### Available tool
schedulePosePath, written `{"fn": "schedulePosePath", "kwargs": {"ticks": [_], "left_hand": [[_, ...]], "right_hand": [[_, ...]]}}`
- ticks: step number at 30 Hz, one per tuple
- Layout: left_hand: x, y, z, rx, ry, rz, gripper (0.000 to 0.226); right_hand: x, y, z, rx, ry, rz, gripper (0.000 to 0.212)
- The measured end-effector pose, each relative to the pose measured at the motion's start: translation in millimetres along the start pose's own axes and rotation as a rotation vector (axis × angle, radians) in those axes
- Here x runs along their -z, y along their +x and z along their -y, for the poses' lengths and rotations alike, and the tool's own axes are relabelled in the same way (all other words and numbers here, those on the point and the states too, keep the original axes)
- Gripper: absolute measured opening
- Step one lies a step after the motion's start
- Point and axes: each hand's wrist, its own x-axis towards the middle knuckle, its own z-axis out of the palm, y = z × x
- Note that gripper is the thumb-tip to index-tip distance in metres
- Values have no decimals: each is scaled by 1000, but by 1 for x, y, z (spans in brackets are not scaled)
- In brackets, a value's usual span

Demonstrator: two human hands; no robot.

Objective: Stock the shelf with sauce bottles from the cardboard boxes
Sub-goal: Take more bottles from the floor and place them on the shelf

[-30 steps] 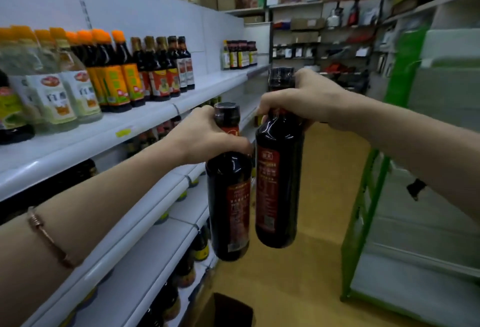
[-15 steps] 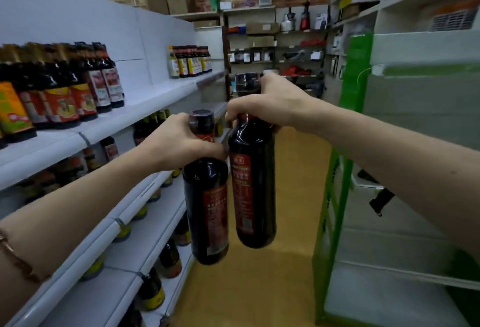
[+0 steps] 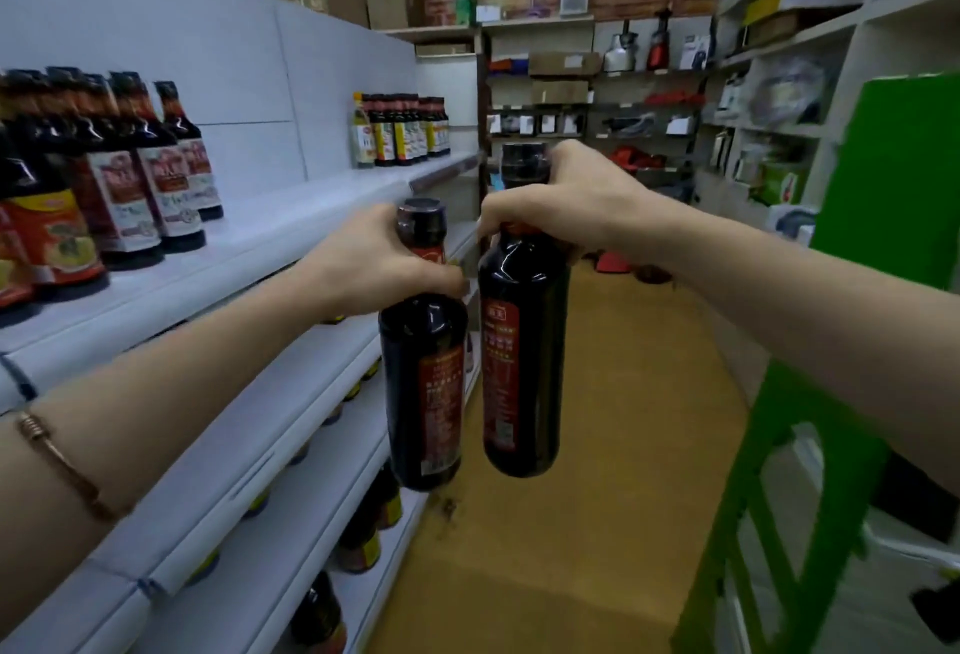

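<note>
Both hands clamped on bottle necks: L hand (image 3: 374, 263) w/ left bottle (image 3: 423, 372), R hand (image 3: 561, 201) w/ right bottle (image 3: 522, 357).

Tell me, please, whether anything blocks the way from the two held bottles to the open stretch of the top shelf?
Nothing visible does. The left hand and right hand each grip a bottle by the neck, in the aisle. The top shelf is bare between the near bottles and far bottles.
</note>
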Motion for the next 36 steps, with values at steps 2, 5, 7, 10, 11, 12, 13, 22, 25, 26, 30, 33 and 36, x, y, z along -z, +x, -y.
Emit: {"fn": "schedulePosePath", "kwargs": {"ticks": [2,5,7,10,11,12,13,22,25,26,30,33,36], "left_hand": [[3,30,14,6,23,-24,30],[6,74,35,41,85,-52,34],[7,103,49,70,107,-69,34],[5,146,72,109,140,-106,35],[4,160,80,125,158,-125,39],[3,174,88,147,176,-151,41],[3,188,95,171,196,-182,38],[31,304,108,273,344,-460,33],[48,320,115,342,419,-524,27],[54,323,119,371,456,-538,31],[80,331,136,475,526,-576,42],[102,334,152,491,577,-602,57],[129,339,167,512,608,-651,52]], "right_hand": [[0,31,-16,0,22,5,27],[-2,80,-44,18,14,26,33],[-5,117,-63,50,23,44,30],[-10,171,-90,105,54,96,22],[-11,189,-98,130,66,111,22],[-13,207,-107,151,72,121,25],[-14,226,-114,166,72,129,31],[-21,387,-142,369,224,290,18],[-33,423,-139,410,293,364,16],[-38,435,-137,431,304,380,16],[-62,479,-122,509,347,424,18],[-81,510,-109,542,383,447,20],[-104,536,-93,543,445,478,21]]}}
